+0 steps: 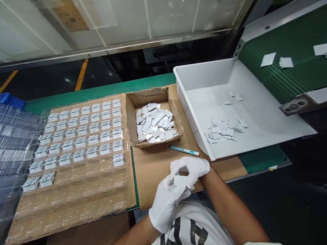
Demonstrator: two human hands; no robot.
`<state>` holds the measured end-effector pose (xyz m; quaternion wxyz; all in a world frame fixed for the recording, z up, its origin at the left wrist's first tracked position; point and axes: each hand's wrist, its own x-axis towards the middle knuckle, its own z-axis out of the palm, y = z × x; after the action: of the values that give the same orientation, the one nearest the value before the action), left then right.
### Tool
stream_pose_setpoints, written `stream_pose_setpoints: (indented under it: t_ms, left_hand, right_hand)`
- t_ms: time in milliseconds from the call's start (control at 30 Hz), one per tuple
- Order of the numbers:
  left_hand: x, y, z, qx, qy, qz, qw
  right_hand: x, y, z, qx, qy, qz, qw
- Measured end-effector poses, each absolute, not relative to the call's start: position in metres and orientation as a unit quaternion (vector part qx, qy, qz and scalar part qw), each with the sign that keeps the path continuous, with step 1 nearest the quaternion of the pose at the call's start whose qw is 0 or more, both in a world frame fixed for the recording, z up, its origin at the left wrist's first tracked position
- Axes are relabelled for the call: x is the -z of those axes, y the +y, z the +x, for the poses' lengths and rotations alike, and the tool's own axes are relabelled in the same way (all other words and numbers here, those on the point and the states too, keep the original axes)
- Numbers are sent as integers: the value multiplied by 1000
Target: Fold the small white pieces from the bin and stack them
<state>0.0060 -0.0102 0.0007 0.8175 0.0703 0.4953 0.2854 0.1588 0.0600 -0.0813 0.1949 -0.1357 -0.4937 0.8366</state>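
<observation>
I hold a small grey-white part (180, 180) between both gloved hands, close to my chest and just past the near edge of the cardboard sheet (155, 163). My left hand (167, 200) cups it from below with fingers curled around it; my right hand (190, 170) pinches its top edge from above. Both hands are closed on that one part, though I cannot tell how firmly.

The part is thin and the gloves look slick, so I judge a slip likely if either hand loosens; it would drop into my lap or off the table edge, which lies right under my wrists.

Taking the cardboard box (154, 119) of loose parts as my landmark: left of it lies the clear blister tray (76, 149), its far rows filled and its near rows bare. Its thin film could catch a sleeve and spill the seated parts. Just in front of the box, to its right, lies a teal utility knife (184, 150), right on the path of my right hand. Right of the box stands the white bin (204, 75), its near corner jutting toward me, with the green conveyor (281, 81) beyond it. Open room is the bare cardboard in front of the box, between the tray and the bin.
</observation>
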Motion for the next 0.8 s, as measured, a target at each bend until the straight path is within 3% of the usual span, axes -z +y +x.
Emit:
stream_pose_setpoints:
  t_ms: [800]
  left_hand:
    - [-5,-7,5,-294,493,80,815]
  right_hand:
    - [80,62,159,-839,-488,-144,195]
